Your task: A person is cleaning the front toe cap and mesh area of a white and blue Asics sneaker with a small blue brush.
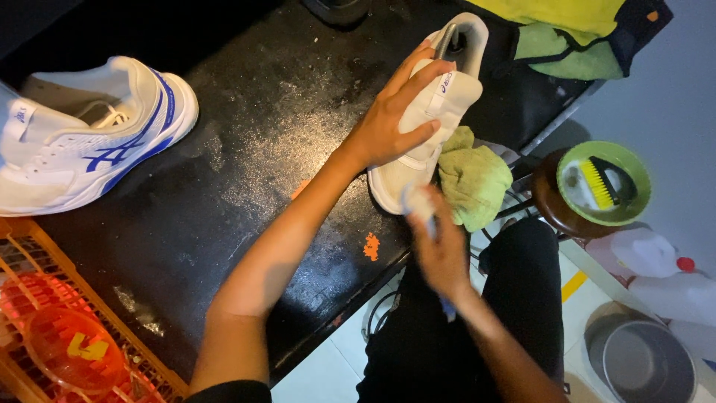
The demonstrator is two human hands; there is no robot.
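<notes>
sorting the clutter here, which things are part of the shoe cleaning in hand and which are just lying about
In use:
- left hand steadying the white shoe
- right hand, blurred, at the shoe's toe
- green cloth beside the shoe
- green bowl with a brush, probably

Lying about:
- second white and blue shoe
- orange crate
- metal pot
- white jug

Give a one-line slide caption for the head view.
Left hand steadies a white shoe on the black table; blurred right hand at its toe.
</notes>
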